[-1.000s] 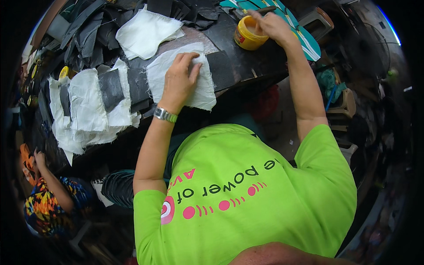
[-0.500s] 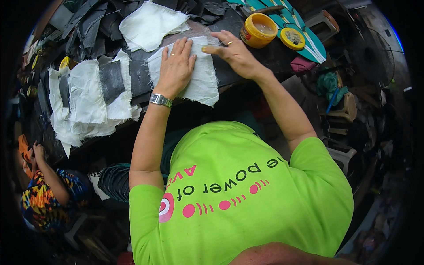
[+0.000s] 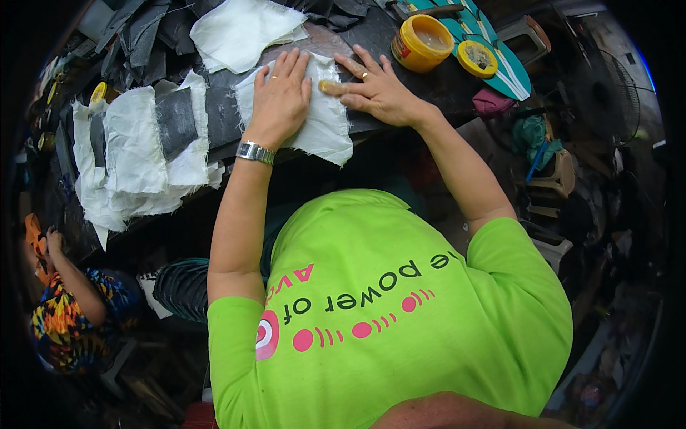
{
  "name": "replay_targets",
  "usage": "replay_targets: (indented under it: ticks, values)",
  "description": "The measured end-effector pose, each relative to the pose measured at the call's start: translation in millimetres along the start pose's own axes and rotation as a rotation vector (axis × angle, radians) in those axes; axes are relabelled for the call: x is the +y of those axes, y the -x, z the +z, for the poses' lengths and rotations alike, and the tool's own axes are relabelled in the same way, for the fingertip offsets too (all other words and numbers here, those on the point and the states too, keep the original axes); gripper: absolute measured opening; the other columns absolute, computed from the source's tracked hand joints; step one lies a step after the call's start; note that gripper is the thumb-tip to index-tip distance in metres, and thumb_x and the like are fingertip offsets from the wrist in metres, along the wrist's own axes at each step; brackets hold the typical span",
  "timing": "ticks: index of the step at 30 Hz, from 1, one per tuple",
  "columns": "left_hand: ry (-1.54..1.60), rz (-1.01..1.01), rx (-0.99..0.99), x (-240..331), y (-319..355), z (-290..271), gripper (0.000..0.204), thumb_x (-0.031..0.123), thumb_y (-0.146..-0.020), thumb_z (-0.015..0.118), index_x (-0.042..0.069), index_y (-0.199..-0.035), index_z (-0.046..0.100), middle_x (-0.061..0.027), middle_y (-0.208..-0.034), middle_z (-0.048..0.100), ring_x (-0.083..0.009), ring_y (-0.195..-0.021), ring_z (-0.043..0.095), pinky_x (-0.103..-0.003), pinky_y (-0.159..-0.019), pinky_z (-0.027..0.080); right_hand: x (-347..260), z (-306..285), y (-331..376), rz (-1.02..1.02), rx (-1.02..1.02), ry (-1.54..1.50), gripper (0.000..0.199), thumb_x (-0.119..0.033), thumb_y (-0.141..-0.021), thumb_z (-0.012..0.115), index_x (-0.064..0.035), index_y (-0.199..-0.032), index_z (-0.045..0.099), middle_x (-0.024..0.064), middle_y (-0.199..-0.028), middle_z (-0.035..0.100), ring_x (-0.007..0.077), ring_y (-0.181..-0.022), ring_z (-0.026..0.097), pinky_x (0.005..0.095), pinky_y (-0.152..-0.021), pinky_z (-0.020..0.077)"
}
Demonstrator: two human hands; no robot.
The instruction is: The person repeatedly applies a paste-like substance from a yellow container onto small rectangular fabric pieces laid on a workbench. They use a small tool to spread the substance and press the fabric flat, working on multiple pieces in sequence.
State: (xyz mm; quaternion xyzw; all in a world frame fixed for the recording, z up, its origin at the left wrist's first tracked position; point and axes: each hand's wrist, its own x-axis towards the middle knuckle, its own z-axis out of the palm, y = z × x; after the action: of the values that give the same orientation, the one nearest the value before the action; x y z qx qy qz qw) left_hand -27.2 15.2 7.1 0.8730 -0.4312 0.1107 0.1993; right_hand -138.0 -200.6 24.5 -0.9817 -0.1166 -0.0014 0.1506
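Observation:
My left hand [image 3: 281, 94] lies flat, fingers together, on a white cloth piece [image 3: 321, 129] spread over a dark work table [image 3: 429, 82]. A metal watch [image 3: 255, 151] is on that wrist. My right hand [image 3: 375, 87] rests flat on the right part of the same cloth, fingers spread, with yellowish glue on the index fingertip. Neither hand grips anything. An open yellow glue tub [image 3: 422, 43] stands just beyond my right hand, its lid [image 3: 477, 58] beside it.
More white cloth pieces [image 3: 136, 157] wrapped on dark strips lie to the left, another white cloth [image 3: 239, 28] at the back. Dark scraps [image 3: 143, 28] are heaped far left. A green striped sandal sole [image 3: 507, 61] lies right. Another person in a colourful shirt [image 3: 61, 314] sits lower left.
My right hand left the glue tub and came down left onto the white cloth beside my left hand. The left hand stayed pressing the cloth.

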Motion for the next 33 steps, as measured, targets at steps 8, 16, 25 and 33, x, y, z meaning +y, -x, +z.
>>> replay_targets:
  ticks: [8,16,25,33]
  values:
    - [0.138,-0.158,0.136,-3,-34,-5,0.026,0.028,-0.091,0.069,0.011,-0.111,0.069,-0.0081,-0.107,0.069,-0.0271,-0.100,0.064,-0.043,-0.086,0.046,-20,-3,25,-0.085,0.024,-0.060,0.044,-0.062,-0.099,0.039,-0.0469,-0.135,0.059,0.0033,-0.166,0.021,0.0335,-0.154,0.001,0.0660,-0.117,-0.0045]
    - [0.046,-0.117,0.310,-23,-66,-7,0.018,0.033,-0.089,0.069,0.018,-0.097,0.075,-0.0040,-0.103,0.070,-0.0269,-0.101,0.062,-0.047,-0.088,0.036,-2,-1,-11,-0.046,0.042,0.063,0.047,-0.062,-0.100,0.037,-0.0471,-0.143,0.049,0.0022,-0.167,0.017,0.0334,-0.154,0.001,0.0642,-0.118,-0.0028]
    - [0.021,-0.153,0.267,-31,-63,19,0.023,0.035,-0.088,0.070,0.019,-0.105,0.074,-0.0034,-0.108,0.070,-0.0266,-0.107,0.061,-0.047,-0.093,0.035,-2,-3,10,-0.165,-0.022,0.084,0.045,-0.065,-0.097,0.040,-0.0526,-0.139,0.051,0.0023,-0.166,0.019,0.0307,-0.154,0.003,0.0631,-0.119,-0.0039]
    - [0.479,-0.029,0.431,-23,-51,-34,0.032,0.008,-0.084,0.062,0.013,-0.115,0.068,-0.0097,-0.114,0.068,-0.0267,-0.114,0.061,-0.041,-0.100,0.043,-19,-2,22,-0.128,0.074,0.163,0.047,-0.062,-0.096,0.045,-0.0493,-0.140,0.052,0.0015,-0.166,0.018,0.0331,-0.154,0.005,0.0633,-0.119,-0.0002]
